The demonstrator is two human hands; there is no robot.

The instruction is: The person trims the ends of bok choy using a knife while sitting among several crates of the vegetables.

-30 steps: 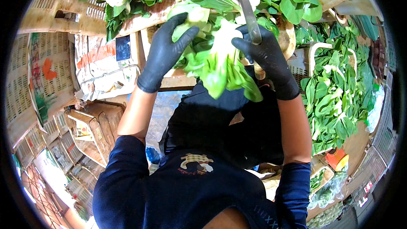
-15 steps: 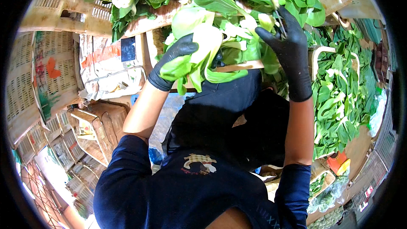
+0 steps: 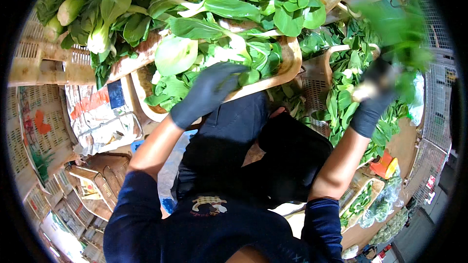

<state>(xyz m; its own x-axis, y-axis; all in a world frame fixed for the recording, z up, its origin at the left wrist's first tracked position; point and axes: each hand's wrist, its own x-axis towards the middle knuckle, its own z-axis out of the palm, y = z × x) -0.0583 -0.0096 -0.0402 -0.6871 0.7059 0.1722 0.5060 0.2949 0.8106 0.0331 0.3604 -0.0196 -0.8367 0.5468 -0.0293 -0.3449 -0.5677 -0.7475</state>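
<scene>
My left hand (image 3: pixel 212 87), in a black glove, reaches over the near edge of a pale plastic tray (image 3: pixel 273 84) at my knees. Its fingers are stretched out among loose green leaves (image 3: pixel 176 86) in the tray, and no bok choy shows in them. Out to the right, my gloved right hand (image 3: pixel 380 85) is closed round a bok choy (image 3: pixel 402 44). Motion smears both the fingers and the plant, whose pale base points toward my wrist. Beneath that hand is a basket heaped with bok choy (image 3: pixel 347 109). Whether the right hand also holds a blade cannot be made out.
More bok choy (image 3: pixel 119 7) lies piled along a pale crate (image 3: pixel 36 63) across the far side. Newspaper-like sheets (image 3: pixel 100 117) cover something at left, above a brown basket (image 3: pixel 100 180). An orange-and-yellow object (image 3: pixel 384 164) and bagged greens (image 3: pixel 382 204) sit at right.
The bok choy that was in my left hand is gone from it, and that hand has lowered onto the tray. My right hand, earlier with a thin blade, has swung right, holding a bok choy.
</scene>
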